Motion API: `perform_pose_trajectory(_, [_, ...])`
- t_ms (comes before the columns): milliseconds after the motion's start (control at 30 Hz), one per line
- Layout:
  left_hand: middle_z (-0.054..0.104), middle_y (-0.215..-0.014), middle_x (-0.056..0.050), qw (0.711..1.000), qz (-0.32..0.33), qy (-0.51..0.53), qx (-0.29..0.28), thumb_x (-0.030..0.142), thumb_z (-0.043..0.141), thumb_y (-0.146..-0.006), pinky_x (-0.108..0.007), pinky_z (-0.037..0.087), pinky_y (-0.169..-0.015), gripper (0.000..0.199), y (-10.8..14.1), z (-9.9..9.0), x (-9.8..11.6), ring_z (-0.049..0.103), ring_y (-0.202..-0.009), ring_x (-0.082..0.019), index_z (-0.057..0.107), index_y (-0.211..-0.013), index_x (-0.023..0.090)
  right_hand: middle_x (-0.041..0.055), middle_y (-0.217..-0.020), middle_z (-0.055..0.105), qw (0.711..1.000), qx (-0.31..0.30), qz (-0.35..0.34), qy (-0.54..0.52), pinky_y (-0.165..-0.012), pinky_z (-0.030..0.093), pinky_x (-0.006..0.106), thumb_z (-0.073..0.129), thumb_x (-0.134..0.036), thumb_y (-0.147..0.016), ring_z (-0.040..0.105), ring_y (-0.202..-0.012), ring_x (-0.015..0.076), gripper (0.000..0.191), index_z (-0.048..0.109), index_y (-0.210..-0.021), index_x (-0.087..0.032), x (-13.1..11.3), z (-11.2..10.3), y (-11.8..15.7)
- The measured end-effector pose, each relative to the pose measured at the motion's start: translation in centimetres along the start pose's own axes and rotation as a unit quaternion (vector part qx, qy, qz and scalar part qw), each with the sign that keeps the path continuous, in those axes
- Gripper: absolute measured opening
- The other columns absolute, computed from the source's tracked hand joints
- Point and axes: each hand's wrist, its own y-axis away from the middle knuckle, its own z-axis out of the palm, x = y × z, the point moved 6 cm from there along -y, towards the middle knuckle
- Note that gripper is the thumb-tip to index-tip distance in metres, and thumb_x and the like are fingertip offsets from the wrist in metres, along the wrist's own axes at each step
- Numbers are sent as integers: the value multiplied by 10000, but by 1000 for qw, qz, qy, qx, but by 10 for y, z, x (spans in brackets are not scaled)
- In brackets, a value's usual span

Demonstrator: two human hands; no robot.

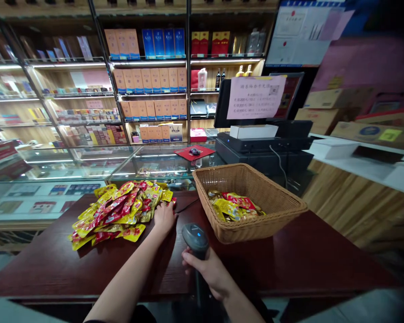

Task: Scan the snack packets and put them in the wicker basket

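A heap of red and yellow snack packets (117, 208) lies on the left part of the dark red-brown table. My left hand (164, 220) is at the heap's right edge, its fingers curled on a packet there; the fingertips are partly hidden. My right hand (210, 271) is wrapped round the handle of a dark barcode scanner (195, 237), which shows a small blue light. The scanner is held upright above the table's front, between the heap and a brown wicker basket (272, 224). Several similar packets (237, 206) lie in the bottom of the basket.
Behind the table (309, 260) runs a glass display counter (70, 166). On it are a mouse on a red mat (205, 154) and a monitor with a pink notice (256, 96). Boxed goods fill the back shelves. Cardboard boxes (366, 130) stand at the right.
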Motion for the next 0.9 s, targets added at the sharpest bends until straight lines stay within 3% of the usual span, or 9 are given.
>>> perform_pose_trajectory(100, [608, -1082, -184, 999, 25, 31, 5, 359, 560, -862, -376, 442, -827, 363, 13, -4, -10, 596, -1025, -315, 565, -1179, 184, 27, -733, 666, 1000, -7, -2, 4, -555, 526, 258, 890, -457, -500, 642, -668, 166, 490, 658, -797, -145, 5, 0, -2])
perform_pose_trajectory(200, [655, -949, -130, 988, 28, 150, 12, 229, 477, -893, -342, 458, -783, 208, 29, -16, -27, 649, -883, -251, 571, -1074, 187, 19, -708, 657, 1000, -10, 2, 1, -546, 524, 253, 890, -450, -500, 636, -653, 159, 475, 658, -781, -144, 3, 2, 1])
perform_pose_trajectory(300, [645, -740, -45, 937, -23, 348, 29, 305, 502, -902, -316, 489, -706, 146, 51, -29, -47, 655, -712, -205, 563, -992, 208, 7, -661, 640, 1000, -25, -3, 1, -542, 521, 247, 882, -450, -518, 614, -622, 141, 451, 648, -744, -139, -4, 7, 5])
perform_pose_trajectory(367, [609, -643, 2, 853, -74, 516, 2, 396, 581, -860, -312, 519, -638, 212, 69, -28, -53, 632, -603, -180, 552, -954, 208, 3, -648, 635, 999, -39, -3, 0, -539, 524, 251, 877, -448, -534, 605, -607, 136, 441, 637, -738, -138, -8, 12, 8])
perform_pose_trajectory(500, [660, -701, -10, 615, -129, 773, -88, 373, 770, -710, -337, 586, -657, 340, 107, -16, -37, 660, -622, -157, 541, -865, 174, -2, -644, 647, 999, -44, 12, 1, -535, 527, 271, 866, -436, -568, 609, -552, 137, 444, 615, -794, -148, -6, 13, 18])
perform_pose_trajectory(567, [687, -766, -35, 543, -146, 821, -106, 277, 803, -681, -341, 597, -722, 316, 120, -11, -27, 684, -689, -159, 542, -813, 159, 1, -622, 650, 999, -46, 21, 16, -534, 518, 270, 842, -460, -605, 607, -512, 134, 439, 611, -806, -145, -1, 11, 24])
perform_pose_trajectory(633, [692, -787, -40, 496, -168, 844, -116, 178, 788, -685, -337, 596, -772, 269, 128, -5, -18, 691, -718, -153, 534, -769, 153, 10, -636, 656, 998, -47, 19, 26, -530, 515, 270, 819, -483, -631, 612, -515, 137, 431, 613, -796, -143, 5, 7, 30])
perform_pose_trajectory(733, [689, -785, -27, 469, -195, 854, -112, 68, 746, -690, -303, 592, -785, 242, 131, 2, -9, 694, -733, -139, 540, -785, 154, 4, -592, 636, 998, -50, 7, 48, -502, 504, 272, 784, -506, -668, 591, -486, 138, 408, 607, -751, -148, 12, 3, 38])
perform_pose_trajectory(900, [713, -814, -39, 473, -195, 852, -110, -21, 692, -679, -203, 570, -678, 283, 126, 5, -1, 684, -682, -109, 620, -909, 128, -13, -442, 567, 991, -47, 13, 124, -422, 451, 251, 704, -544, -728, 516, -375, 124, 403, 594, -674, -161, 23, 2, 46])
